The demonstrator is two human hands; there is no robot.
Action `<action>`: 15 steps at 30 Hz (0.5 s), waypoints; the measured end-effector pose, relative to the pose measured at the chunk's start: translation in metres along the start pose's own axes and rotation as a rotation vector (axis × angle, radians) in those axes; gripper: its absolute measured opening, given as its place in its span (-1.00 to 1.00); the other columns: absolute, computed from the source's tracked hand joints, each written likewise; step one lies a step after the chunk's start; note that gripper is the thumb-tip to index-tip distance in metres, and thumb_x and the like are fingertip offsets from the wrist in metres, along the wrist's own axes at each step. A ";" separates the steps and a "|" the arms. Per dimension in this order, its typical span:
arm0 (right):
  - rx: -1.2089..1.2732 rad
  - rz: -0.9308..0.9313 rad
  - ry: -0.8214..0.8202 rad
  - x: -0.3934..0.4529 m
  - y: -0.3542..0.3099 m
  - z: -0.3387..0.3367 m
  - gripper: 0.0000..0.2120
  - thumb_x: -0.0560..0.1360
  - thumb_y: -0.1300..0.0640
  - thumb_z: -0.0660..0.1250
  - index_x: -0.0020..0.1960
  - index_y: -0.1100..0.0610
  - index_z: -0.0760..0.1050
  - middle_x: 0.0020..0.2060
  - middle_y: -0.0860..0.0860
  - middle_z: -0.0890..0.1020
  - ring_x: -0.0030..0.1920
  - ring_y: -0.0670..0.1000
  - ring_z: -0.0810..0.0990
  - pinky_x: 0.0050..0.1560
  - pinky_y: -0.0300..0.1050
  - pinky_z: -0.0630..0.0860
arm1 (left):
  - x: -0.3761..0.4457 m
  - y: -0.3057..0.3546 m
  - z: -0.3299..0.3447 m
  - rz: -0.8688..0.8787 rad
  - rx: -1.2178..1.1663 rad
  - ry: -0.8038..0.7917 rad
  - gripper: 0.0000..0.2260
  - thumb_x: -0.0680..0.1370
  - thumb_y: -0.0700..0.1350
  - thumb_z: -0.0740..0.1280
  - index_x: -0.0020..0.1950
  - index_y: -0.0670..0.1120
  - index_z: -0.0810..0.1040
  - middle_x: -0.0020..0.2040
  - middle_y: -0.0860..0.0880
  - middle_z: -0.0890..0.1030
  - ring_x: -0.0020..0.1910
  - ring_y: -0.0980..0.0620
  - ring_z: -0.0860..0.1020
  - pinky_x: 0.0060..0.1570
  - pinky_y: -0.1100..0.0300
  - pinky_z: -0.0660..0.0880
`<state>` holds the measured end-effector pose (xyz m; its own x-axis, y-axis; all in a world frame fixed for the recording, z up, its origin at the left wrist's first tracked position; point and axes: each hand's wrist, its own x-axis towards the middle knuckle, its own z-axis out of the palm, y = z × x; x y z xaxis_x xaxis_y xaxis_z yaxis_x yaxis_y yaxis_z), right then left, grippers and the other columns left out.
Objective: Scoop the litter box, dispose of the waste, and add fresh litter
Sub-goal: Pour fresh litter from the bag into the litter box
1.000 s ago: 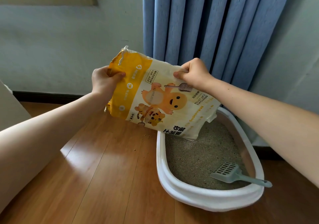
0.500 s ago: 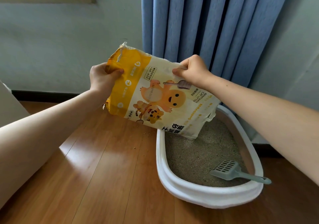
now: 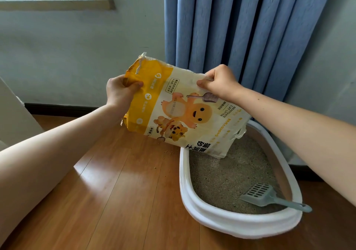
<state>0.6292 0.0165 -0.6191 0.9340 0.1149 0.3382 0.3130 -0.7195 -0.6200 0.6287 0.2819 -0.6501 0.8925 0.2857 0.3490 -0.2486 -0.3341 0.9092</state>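
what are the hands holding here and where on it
Both grip the cat litter bag: the left hand at its yellow end, the right hand pinching its upper edge.

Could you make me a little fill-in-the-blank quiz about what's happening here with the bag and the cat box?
1. Both hands, left hand and right hand, grip the tilted litter bag, ____ end lowest.
2. The grey scoop lies in the ____, handle across its rim.
3. The litter box stands on a ____ floor.
4. Behind the box hangs a ____ curtain.

Missing words: white; litter box; wooden; blue
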 end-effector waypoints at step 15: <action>0.003 -0.001 0.009 0.000 -0.002 0.001 -0.79 0.51 0.09 0.40 -0.17 0.23 0.68 -0.24 0.13 0.69 -0.16 0.13 0.64 -0.07 -0.02 0.56 | 0.002 -0.003 -0.002 -0.014 0.005 -0.009 -0.91 0.45 -0.15 0.49 -0.09 -0.08 0.62 -0.09 -0.12 0.65 -0.06 -0.16 0.65 0.00 -0.06 0.60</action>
<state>0.6290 0.0192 -0.6187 0.9322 0.1094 0.3451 0.3144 -0.7173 -0.6218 0.6301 0.2853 -0.6519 0.8993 0.2820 0.3343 -0.2345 -0.3344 0.9128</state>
